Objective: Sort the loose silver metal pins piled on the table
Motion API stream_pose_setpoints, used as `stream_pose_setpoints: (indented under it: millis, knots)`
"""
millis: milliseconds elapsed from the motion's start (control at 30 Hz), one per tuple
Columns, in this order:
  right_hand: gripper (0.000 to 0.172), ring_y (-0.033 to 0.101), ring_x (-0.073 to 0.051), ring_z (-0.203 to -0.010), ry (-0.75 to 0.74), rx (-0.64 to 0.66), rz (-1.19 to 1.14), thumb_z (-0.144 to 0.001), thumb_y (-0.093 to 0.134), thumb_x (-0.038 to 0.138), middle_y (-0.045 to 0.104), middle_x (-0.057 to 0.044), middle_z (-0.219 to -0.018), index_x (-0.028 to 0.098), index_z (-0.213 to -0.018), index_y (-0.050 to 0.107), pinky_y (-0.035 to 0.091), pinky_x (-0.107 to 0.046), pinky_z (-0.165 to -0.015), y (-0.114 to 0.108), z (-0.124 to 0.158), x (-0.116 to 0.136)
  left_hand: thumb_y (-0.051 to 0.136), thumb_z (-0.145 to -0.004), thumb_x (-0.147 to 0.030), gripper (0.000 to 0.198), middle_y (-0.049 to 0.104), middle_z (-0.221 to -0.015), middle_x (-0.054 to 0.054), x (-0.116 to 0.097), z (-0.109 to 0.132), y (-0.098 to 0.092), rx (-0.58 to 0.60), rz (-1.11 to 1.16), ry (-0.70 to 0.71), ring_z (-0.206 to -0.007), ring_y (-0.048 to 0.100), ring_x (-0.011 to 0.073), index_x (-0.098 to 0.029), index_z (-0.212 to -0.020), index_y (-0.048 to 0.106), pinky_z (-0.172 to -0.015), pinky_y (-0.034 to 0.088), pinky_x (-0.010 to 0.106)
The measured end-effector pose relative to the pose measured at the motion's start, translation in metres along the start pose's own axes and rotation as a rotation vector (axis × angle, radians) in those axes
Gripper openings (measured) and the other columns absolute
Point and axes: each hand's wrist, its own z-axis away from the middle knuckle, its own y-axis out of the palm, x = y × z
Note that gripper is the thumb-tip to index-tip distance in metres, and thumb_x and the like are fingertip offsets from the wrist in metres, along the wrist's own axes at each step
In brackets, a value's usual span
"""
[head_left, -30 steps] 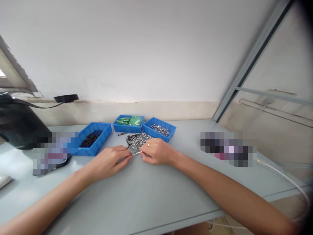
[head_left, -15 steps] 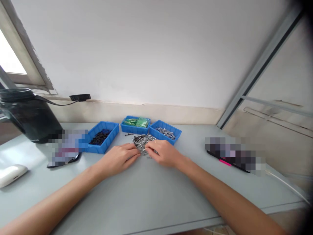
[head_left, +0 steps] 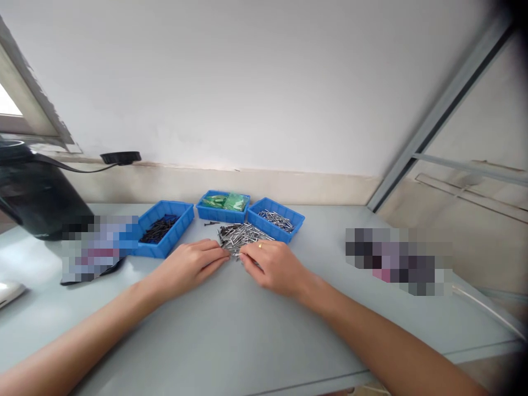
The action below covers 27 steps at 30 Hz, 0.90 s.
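Note:
A loose pile of silver nails point(head_left: 243, 235) with some dark screws at its left side lies on the grey table. My left hand point(head_left: 192, 265) rests at the near left edge of the pile, thumb and fingertips pressed together; anything between them is too small to make out. Across a narrow gap, my right hand point(head_left: 277, 265), with a ring on one finger, touches the near right edge. Its fingers are curled in a pinch, and what they hold is hidden. One dark screw point(head_left: 212, 223) lies apart, behind the pile on the left.
Around the pile stand a blue bin of dark screws point(head_left: 187, 217), a blue bin with green packets point(head_left: 223, 216) and a blue bin of silver nails point(head_left: 284, 236). A dark bottle point(head_left: 49, 198) stands left. Blurred-out objects lie at both sides, with a white cable point(head_left: 487, 311) at right.
The view has shifted slightly, so most things on the table sit further left. My right hand has drawn a little toward me, showing more of the pile. My left hand stays by the pile.

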Motion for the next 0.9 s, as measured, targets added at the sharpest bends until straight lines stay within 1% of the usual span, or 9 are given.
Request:
stream_pose_setpoints:
  millis: [100, 233, 400, 467, 567, 667, 733, 800, 900]
  knots:
    - [0.024, 0.06, -0.014, -0.072, 0.044, 0.013, -0.01, -0.099, 0.039, 0.025, 0.066, -0.002, -0.075, 0.018, -0.09, 0.061, 0.039, -0.025, -0.068, -0.001, 0.001, -0.002, 0.04, -0.1, -0.027, 0.029, 0.068, -0.086, 0.003, -0.002, 0.0, 0.0, -0.059, 0.017, -0.004, -0.079, 0.065, 0.0157, -0.018, -0.099, 0.067, -0.071, 0.05, 0.025]
    - [0.021, 0.061, -0.014, -0.075, 0.083, 0.097, 0.008, -0.098, 0.041, 0.023, 0.067, -0.002, -0.078, 0.018, -0.092, 0.061, 0.039, -0.025, -0.068, -0.001, 0.0, -0.004, 0.043, -0.099, -0.025, 0.023, 0.068, -0.088, 0.004, -0.006, 0.0, -0.004, -0.168, 0.043, -0.012, -0.078, 0.065, 0.0149, -0.016, -0.1, 0.065, -0.072, 0.05, 0.025]
    - [0.021, 0.061, -0.013, -0.071, 0.023, 0.219, 0.013, -0.097, 0.045, 0.023, 0.068, -0.001, -0.078, 0.018, -0.084, 0.06, 0.036, -0.024, -0.063, 0.001, -0.002, 0.003, 0.048, -0.096, -0.018, 0.016, 0.068, -0.082, 0.003, -0.013, 0.001, -0.009, -0.228, -0.049, 0.184, -0.072, 0.062, 0.0144, -0.017, -0.1, 0.064, -0.067, 0.048, 0.026]
    - [0.021, 0.062, -0.013, -0.071, -0.011, 0.224, 0.012, -0.097, 0.045, 0.022, 0.068, -0.001, -0.078, 0.017, -0.083, 0.06, 0.036, -0.024, -0.062, 0.002, -0.002, 0.005, 0.05, -0.095, -0.017, 0.015, 0.068, -0.081, 0.003, -0.014, 0.002, -0.01, -0.244, -0.071, 0.204, -0.071, 0.061, 0.0143, -0.016, -0.1, 0.064, -0.066, 0.047, 0.026]
    - [0.023, 0.062, -0.014, -0.073, -0.023, 0.162, 0.017, -0.098, 0.043, 0.023, 0.069, -0.002, -0.079, 0.017, -0.085, 0.062, 0.038, -0.025, -0.065, 0.001, -0.002, 0.001, 0.048, -0.096, -0.018, 0.016, 0.068, -0.083, 0.003, -0.011, 0.001, -0.01, -0.237, -0.064, 0.163, -0.073, 0.062, 0.0146, -0.016, -0.098, 0.064, -0.068, 0.048, 0.026]
    - [0.024, 0.062, -0.014, -0.074, -0.013, 0.032, -0.001, -0.099, 0.041, 0.024, 0.068, -0.002, -0.078, 0.017, -0.09, 0.062, 0.039, -0.025, -0.068, -0.003, -0.001, -0.006, 0.045, -0.098, -0.022, 0.02, 0.068, -0.085, 0.003, -0.007, 0.0, -0.01, -0.202, -0.03, 0.054, -0.076, 0.063, 0.0147, -0.017, -0.098, 0.064, -0.07, 0.048, 0.026]
    - [0.025, 0.06, -0.013, -0.071, -0.012, -0.062, -0.018, -0.099, 0.039, 0.024, 0.066, -0.001, -0.074, 0.017, -0.091, 0.061, 0.039, -0.024, -0.067, -0.006, -0.001, -0.007, 0.043, -0.098, -0.025, 0.022, 0.067, -0.086, 0.003, -0.006, 0.0, -0.008, -0.149, 0.003, -0.009, -0.076, 0.064, 0.0147, -0.018, -0.098, 0.065, -0.07, 0.049, 0.025]
    - [0.025, 0.059, -0.012, -0.069, -0.039, -0.129, -0.027, -0.099, 0.038, 0.023, 0.065, -0.001, -0.073, 0.018, -0.091, 0.061, 0.04, -0.024, -0.067, -0.007, -0.001, -0.006, 0.042, -0.099, -0.027, 0.025, 0.067, -0.084, 0.003, -0.006, -0.001, -0.006, -0.073, 0.041, -0.032, -0.076, 0.064, 0.0148, -0.019, -0.096, 0.065, -0.07, 0.049, 0.025]
    - [0.022, 0.06, -0.013, -0.072, -0.068, -0.155, -0.025, -0.098, 0.04, 0.022, 0.066, -0.001, -0.077, 0.018, -0.095, 0.06, 0.043, -0.025, -0.069, -0.007, -0.001, -0.002, 0.042, -0.098, -0.026, 0.025, 0.066, -0.08, 0.002, -0.008, -0.001, -0.003, -0.008, 0.105, -0.068, -0.074, 0.064, 0.0144, -0.019, -0.09, 0.065, -0.067, 0.049, 0.023]
